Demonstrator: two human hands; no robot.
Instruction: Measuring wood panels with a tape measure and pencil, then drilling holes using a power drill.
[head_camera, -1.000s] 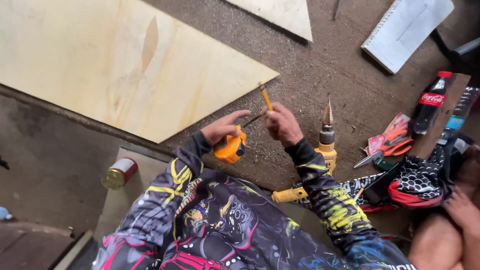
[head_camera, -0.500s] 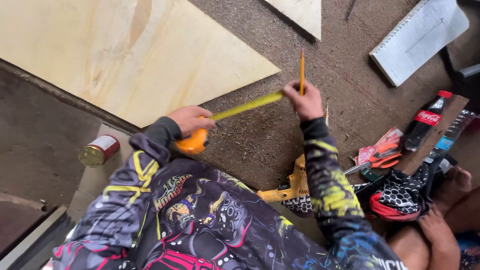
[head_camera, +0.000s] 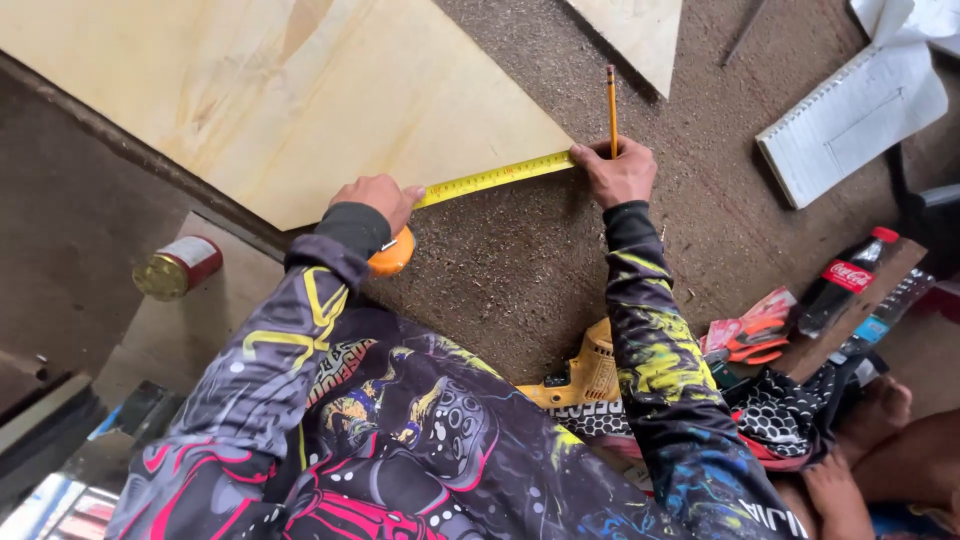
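My left hand (head_camera: 372, 200) grips the orange case of a tape measure (head_camera: 392, 254). Its yellow blade (head_camera: 492, 179) runs to the right along the near edge of a large plywood sheet (head_camera: 300, 90). My right hand (head_camera: 618, 172) pinches the blade's end at the sheet's corner and also holds a yellow pencil (head_camera: 611, 95) pointing up. Both arms wear patterned long sleeves.
A tin can (head_camera: 176, 267) lies at the left on a lower board. A spiral notebook (head_camera: 850, 120) lies at the upper right, a second plywood piece (head_camera: 632, 30) at the top. A yellow drill (head_camera: 580, 378), orange-handled scissors (head_camera: 755, 338) and a dark soda bottle (head_camera: 838, 282) sit at the right.
The tape blade has been pulled out longer. My right hand has moved right and up to the plywood corner, and my left hand has shifted left with the case.
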